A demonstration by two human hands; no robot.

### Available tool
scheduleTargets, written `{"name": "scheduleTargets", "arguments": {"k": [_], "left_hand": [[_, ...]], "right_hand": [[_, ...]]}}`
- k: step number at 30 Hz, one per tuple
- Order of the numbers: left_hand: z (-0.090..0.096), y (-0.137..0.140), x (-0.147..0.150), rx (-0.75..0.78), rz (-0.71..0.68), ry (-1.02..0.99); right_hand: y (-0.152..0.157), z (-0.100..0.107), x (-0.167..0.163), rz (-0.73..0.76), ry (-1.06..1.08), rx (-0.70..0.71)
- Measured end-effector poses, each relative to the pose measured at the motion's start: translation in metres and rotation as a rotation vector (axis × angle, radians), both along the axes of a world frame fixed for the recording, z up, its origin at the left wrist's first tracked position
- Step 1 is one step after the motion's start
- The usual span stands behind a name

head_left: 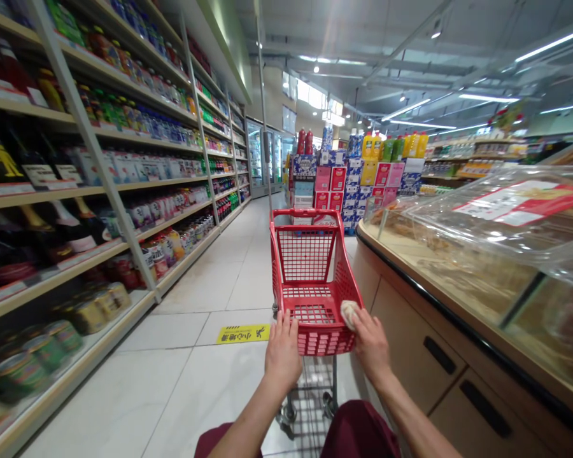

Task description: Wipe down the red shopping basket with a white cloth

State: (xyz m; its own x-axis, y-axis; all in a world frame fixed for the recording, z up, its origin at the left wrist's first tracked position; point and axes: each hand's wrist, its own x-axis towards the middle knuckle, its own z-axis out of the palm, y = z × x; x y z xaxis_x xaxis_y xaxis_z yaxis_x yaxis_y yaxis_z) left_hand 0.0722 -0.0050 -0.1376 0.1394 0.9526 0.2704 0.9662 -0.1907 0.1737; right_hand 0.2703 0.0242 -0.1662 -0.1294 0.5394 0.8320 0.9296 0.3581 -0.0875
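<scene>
Stocked shelving (99, 156), ten o'clock: faced outward, presumably for easy picking. Red cart (333, 296), twelve o'clock, centred within arm's reach. Left hand (282, 350), cart's seven o'clock: extended, nothing grasped, seemingly steadying. Right hand (372, 344), five o'clock: grasping pale cloth (348, 314), bunched, apparently for pressing the rim (322, 331).

The cart (329, 329) is glossy plastic, the wad (349, 314) probably cloth.
</scene>
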Motion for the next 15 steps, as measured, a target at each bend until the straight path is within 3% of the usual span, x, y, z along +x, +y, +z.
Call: {"name": "scheduleTargets", "arguments": {"k": [2, 7, 12, 15], "left_hand": [[0.000, -0.001, 0.004, -0.006, 0.015, -0.004], [-0.006, -0.002, 0.005, 0.026, 0.004, 0.029], [-0.013, -0.001, 0.001, 0.072, -0.030, 0.056], [-0.012, -0.001, 0.005, 0.052, -0.005, 0.062]], "right_hand": [[-0.003, -0.001, 0.003, -0.053, 0.020, 0.001], [-0.008, -0.002, -0.036, 0.105, -0.076, 0.034], [-0.008, 0.000, 0.009, -0.080, -0.009, 0.033], [-0.012, -0.001, 0.002, -0.047, 0.020, 0.028]]}}
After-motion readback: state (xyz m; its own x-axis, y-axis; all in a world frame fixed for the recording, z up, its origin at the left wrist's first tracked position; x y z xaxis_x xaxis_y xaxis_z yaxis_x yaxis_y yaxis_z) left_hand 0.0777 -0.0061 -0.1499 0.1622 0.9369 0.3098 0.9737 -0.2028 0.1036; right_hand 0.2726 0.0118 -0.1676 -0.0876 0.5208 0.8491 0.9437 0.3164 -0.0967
